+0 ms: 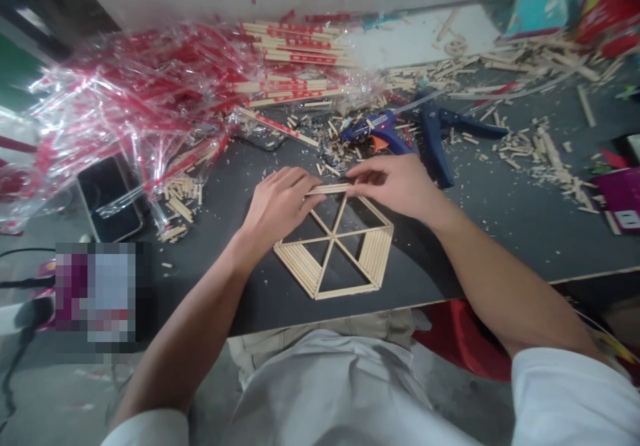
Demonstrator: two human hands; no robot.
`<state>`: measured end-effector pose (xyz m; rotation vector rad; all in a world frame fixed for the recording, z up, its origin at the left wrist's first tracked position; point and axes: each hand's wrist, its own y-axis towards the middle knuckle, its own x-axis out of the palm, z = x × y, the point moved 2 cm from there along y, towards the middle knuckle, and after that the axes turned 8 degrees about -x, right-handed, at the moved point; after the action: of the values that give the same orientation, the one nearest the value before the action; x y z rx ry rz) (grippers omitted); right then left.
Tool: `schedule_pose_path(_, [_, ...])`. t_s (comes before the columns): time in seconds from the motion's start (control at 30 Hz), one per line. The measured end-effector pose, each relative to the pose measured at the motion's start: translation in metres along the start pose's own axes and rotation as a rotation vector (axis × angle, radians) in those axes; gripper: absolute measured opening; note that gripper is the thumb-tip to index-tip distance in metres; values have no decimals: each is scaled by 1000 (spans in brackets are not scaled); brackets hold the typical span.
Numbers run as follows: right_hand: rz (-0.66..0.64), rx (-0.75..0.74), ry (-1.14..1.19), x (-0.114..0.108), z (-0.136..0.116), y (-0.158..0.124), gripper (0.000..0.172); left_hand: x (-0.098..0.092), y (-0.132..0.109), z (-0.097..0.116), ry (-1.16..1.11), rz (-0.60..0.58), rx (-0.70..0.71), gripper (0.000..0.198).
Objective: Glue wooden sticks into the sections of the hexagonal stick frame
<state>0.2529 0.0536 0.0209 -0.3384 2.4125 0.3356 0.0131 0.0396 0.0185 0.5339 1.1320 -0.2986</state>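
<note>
A hexagonal frame (333, 237) of pale wooden sticks lies flat on the dark table, with sticks crossing at its centre. Rows of sticks fill its lower-left and right sections; other sections are open. At the frame's far side, my left hand (280, 199) is closed, its thumb and fingers pinching the left end of some short wooden sticks (327, 189). The right end of these sticks is between the fingertips of my right hand (395, 183), also closed. My fingers partly hide the stick ends and the frame's far edge.
Beyond my hands lie a blue glue gun (373, 129) and a dark blue cutter-like tool (435, 133) among wood scraps. Red-and-clear plastic wrappers (150, 86) and wrapped chopsticks (300, 46) heap at the back left. A phone (110, 199) lies left; a purple box (620, 196) sits right.
</note>
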Motion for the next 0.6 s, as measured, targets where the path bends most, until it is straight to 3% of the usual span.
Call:
schedule_pose_path(0.07, [-88, -7, -28, 2, 0, 1, 28, 0, 0, 0, -20, -6, -3, 33])
schedule_pose_path(0.13, [-103, 0, -35, 4, 0, 2, 23, 0, 1, 0, -25, -13, -10, 30])
schedule_pose_path(0.23, [-64, 21, -31, 6, 1, 3, 9, 0, 1, 0, -27, -30, -26, 28])
schedule_pose_path(0.6, [32, 44, -141, 7, 3, 3, 11, -1, 1, 1, -30, -50, -38, 35])
